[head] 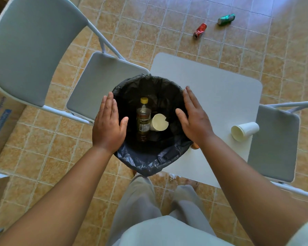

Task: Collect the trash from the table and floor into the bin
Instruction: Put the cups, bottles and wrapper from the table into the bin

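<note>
Both hands flat and released — left grip (108, 124) and right grip (194, 118) pressed against opposite sides of bin (149, 157). Inside: bottle (143, 119), label unreadable, beside paper cup (159, 122). Stacked cups (244, 130) on bench (212, 89) — red can (200, 30), green can (226, 19) on floor.

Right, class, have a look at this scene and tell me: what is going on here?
A person is clearing up litter. Both hands, left hand and right hand, rest open on the rim of a bin lined with a black bag. A yellow-capped bottle and a paper cup already lie inside. Another paper cup lies tipped on the white table, and a red can and green can remain on the tiled floor.
</note>
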